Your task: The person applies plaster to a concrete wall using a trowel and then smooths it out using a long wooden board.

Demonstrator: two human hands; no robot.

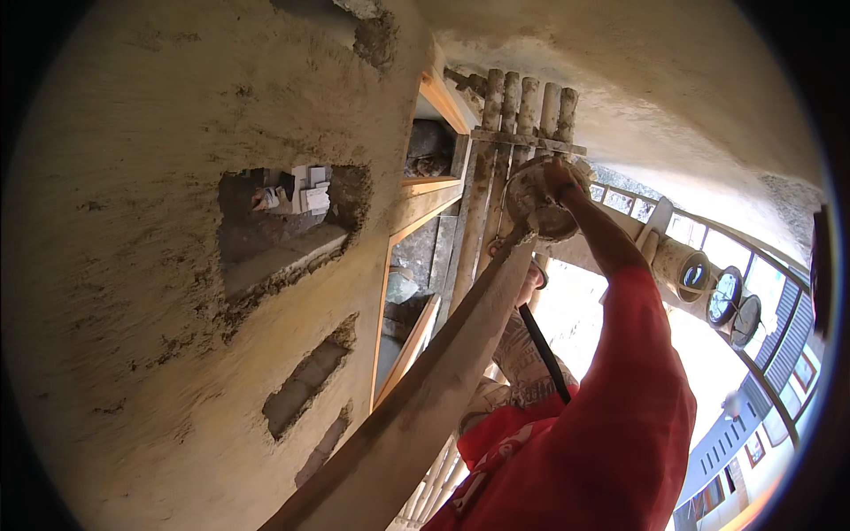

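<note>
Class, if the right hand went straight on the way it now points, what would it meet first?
Probably the mud-caked round container, which the right hand already overlaps in view. Farther along that line show the poles, though depth is unclear.

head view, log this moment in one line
right hand: on mud-smeared round pan | behind pan: poles | picture's left: wall with openings

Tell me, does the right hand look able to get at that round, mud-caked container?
Yes, it seems so: the right hand appears to be on the round, mud-caked container, with nothing visible in between.
</note>
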